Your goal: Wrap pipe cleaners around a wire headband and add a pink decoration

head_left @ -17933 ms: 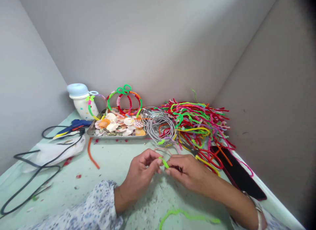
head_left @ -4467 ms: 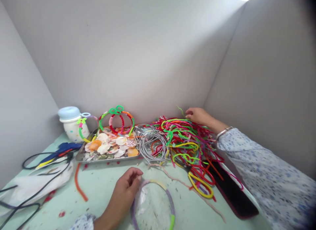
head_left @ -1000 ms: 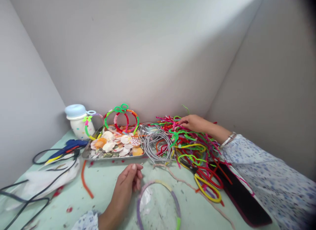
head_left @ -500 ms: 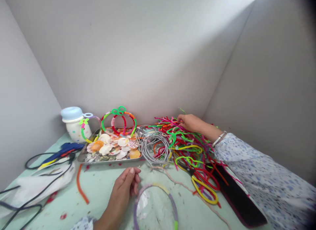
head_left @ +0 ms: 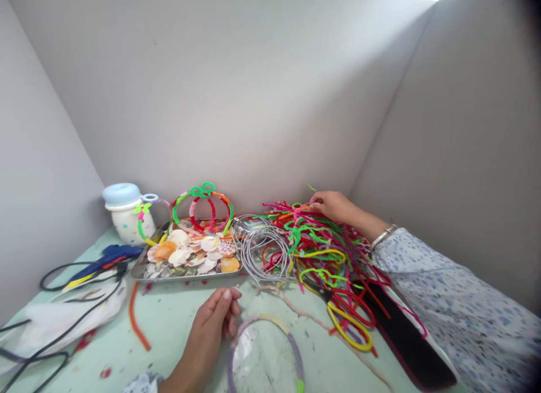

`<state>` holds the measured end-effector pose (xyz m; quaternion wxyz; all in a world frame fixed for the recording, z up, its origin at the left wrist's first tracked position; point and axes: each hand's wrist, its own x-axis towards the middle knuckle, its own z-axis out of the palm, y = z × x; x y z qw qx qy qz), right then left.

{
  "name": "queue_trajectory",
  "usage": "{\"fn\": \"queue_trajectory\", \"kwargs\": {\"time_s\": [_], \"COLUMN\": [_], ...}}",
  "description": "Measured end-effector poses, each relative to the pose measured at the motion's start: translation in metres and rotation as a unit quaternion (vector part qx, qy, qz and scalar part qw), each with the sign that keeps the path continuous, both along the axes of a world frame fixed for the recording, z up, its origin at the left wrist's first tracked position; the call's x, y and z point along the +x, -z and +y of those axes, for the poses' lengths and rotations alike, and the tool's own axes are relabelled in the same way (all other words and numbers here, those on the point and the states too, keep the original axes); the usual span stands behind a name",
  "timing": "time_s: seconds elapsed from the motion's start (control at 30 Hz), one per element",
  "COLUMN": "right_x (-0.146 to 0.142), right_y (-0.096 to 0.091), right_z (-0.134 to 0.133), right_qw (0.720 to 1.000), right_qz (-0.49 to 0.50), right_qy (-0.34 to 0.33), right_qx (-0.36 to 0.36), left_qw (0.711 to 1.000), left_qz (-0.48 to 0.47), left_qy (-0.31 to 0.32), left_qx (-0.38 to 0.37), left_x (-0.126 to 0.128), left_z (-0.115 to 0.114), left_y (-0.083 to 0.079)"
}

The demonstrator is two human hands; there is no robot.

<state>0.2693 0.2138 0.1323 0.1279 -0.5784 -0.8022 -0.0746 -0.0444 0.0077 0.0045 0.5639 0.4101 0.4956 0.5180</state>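
Observation:
My right hand (head_left: 332, 206) reaches over the far side of a heap of multicoloured pipe cleaners (head_left: 321, 241), its fingertips down among the strands. Whether it grips any strand, I cannot tell. My left hand (head_left: 213, 325) rests near the front of the table, fingers loosely curled around nothing. Just right of it lies a thin hoop (head_left: 296, 353) wrapped in purple, cream and green pipe cleaner, with clear plastic (head_left: 244, 348) inside it. A long beige pipe cleaner (head_left: 321, 320) lies across the table beside the hoop.
A steel tray (head_left: 186, 277) of seashells stands behind my left hand, with pipe-cleaner hoops (head_left: 202, 210) at its back. Around it are a coiled grey wire bundle (head_left: 262, 249), a white spotted jug (head_left: 124, 213), a blue glue gun (head_left: 107, 258) and yellow-handled scissors (head_left: 349, 325).
My right hand has shifted slightly up and right over the heap, while my left hand stays beside the hoop. The whole view has moved only a little.

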Motion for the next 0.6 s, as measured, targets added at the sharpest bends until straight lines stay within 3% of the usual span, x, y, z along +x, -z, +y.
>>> {"fn": "queue_trajectory", "kwargs": {"time_s": [0.27,0.6], "right_x": [0.000,0.002], "right_y": [-0.001,0.004], "right_z": [-0.003,-0.011], "right_qw": [1.000,0.996], "right_qz": [0.012,-0.085], "right_qy": [-0.005,-0.007], "right_qx": [0.008,0.012], "left_qw": [1.000,1.000], "left_qz": [-0.008,-0.004], "left_qy": [0.003,0.005], "left_qx": [-0.001,-0.001], "left_x": [0.000,0.000], "left_z": [0.000,0.000], "left_y": [0.000,0.002]}}
